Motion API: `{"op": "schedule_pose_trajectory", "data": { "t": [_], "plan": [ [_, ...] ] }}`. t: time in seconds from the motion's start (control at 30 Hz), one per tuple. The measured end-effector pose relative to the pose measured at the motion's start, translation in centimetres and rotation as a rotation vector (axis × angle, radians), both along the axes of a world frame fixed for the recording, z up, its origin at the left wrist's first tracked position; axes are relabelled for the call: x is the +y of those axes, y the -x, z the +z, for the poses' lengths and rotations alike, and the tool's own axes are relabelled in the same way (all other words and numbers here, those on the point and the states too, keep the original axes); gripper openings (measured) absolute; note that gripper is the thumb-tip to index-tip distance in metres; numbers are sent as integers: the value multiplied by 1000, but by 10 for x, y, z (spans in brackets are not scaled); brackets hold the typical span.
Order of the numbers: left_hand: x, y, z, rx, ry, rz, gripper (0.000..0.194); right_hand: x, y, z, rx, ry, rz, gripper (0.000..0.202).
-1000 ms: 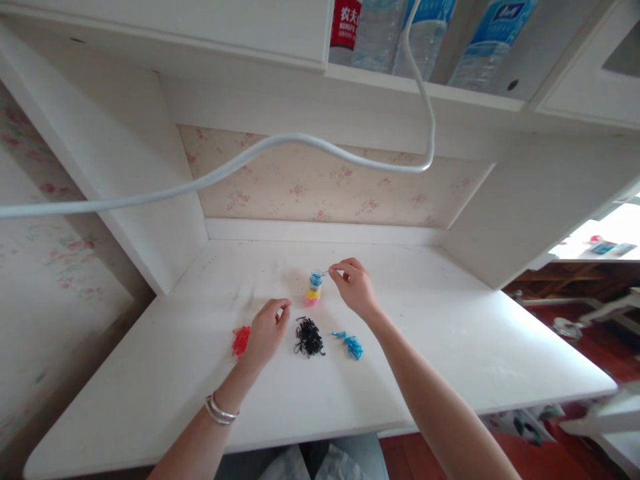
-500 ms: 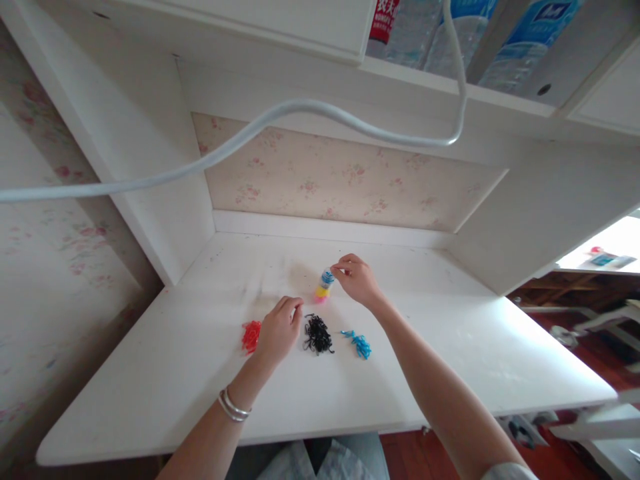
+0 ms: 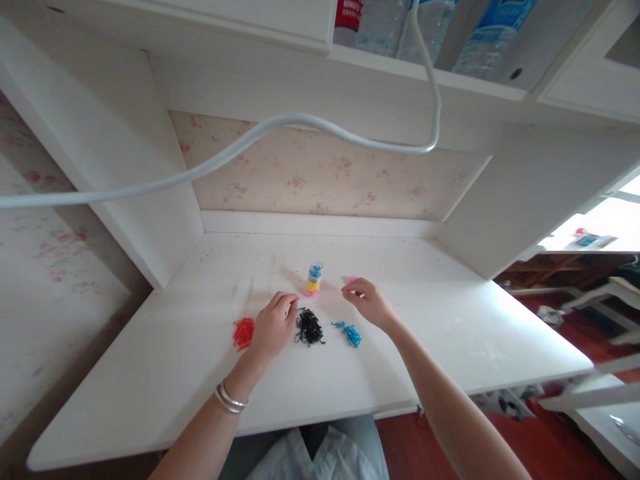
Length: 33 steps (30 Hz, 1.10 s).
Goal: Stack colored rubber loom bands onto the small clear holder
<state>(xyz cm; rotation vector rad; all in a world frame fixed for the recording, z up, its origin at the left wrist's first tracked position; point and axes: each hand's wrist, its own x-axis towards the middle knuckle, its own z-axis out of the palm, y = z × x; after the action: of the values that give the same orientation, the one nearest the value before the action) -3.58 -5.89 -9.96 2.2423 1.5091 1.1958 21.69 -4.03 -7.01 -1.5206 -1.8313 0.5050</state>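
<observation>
A small clear jar (image 3: 314, 279) stands upright, with pink, yellow and blue layers inside. In front of it lies a pile of black bands (image 3: 309, 327). Blue bands (image 3: 351, 334) lie to the right of the black ones, red bands (image 3: 243, 333) to the left. My left hand (image 3: 277, 321) is closed between the red and black piles, its fingertips pressed together; what they hold is too small to name. My right hand (image 3: 369, 301) hovers right of the jar in a pinch, its contents too small to make out. A pink item (image 3: 352, 279) shows partly behind it.
The white desk (image 3: 200, 400) has a panel at the back and both sides. A white cable (image 3: 300, 120) hangs across the upper view. Plastic bottles (image 3: 383, 27) stand on the shelf above. White furniture (image 3: 595, 400) is at the lower right.
My right hand has moved off the jar's top, to the right and down. The jar now stands unobstructed, and a pink item shows beyond the right hand. The camera view has shifted slightly.
</observation>
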Motion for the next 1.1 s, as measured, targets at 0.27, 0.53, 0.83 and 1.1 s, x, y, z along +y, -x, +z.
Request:
{"op": "schedule_pose_trajectory", "data": {
  "t": [0.27, 0.53, 0.83, 1.1],
  "plan": [
    [-16, -33, 14, 214, -10, -159, 19, -46, -32, -52, -63, 116, 9, 20],
    [-25, -77, 8, 482, 39, -285, 13, -51, -42, -72, -52, 112, 75, 27],
    [-16, -93, 6, 627, 148, -266, 27, -58, -41, -62, -74, 80, 75, 17],
    [-9, -92, 9, 592, 155, -226, 25, -58, -40, -67, -6, 23, -19, 23]
  ]
}}
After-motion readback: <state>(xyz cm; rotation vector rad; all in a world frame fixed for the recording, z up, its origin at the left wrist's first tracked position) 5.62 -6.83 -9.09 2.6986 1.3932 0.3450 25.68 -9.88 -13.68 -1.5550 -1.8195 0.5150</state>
